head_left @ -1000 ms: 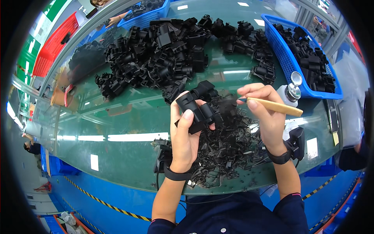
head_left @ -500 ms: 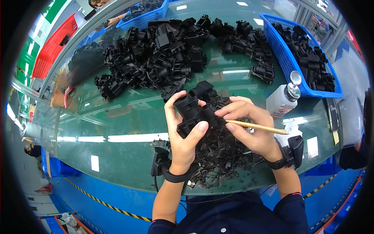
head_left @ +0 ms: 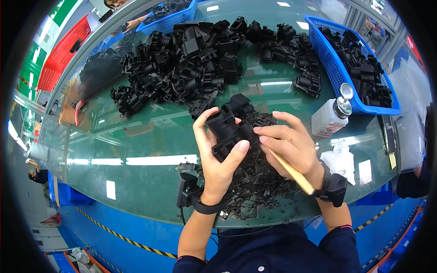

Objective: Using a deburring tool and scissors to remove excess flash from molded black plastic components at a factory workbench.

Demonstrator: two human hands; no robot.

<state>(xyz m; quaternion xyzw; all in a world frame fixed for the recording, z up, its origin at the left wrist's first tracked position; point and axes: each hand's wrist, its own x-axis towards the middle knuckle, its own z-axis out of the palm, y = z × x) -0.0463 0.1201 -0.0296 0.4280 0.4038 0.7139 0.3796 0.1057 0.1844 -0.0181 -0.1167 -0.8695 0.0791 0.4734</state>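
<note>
- Black moulded part (head_left: 222, 126): held above the worktop (head_left: 152, 144), toward its near edge; probably light, stiff, smooth plastic with breakable thin projections. Its thick tube looks the safest hold.
- Left hand (head_left: 215, 170) grips it; right hand (head_left: 292, 148) closes around a tan-handled tool (head_left: 296, 174), tip unclear.
- Scrap heap (head_left: 256, 186) crowds the space beneath; bottle (head_left: 325, 119) and blue basket (head_left: 328, 68) stand toward the right edge.

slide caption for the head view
Left hand grips a black part; right hand holds a tan stick-like tool beside it.
</note>
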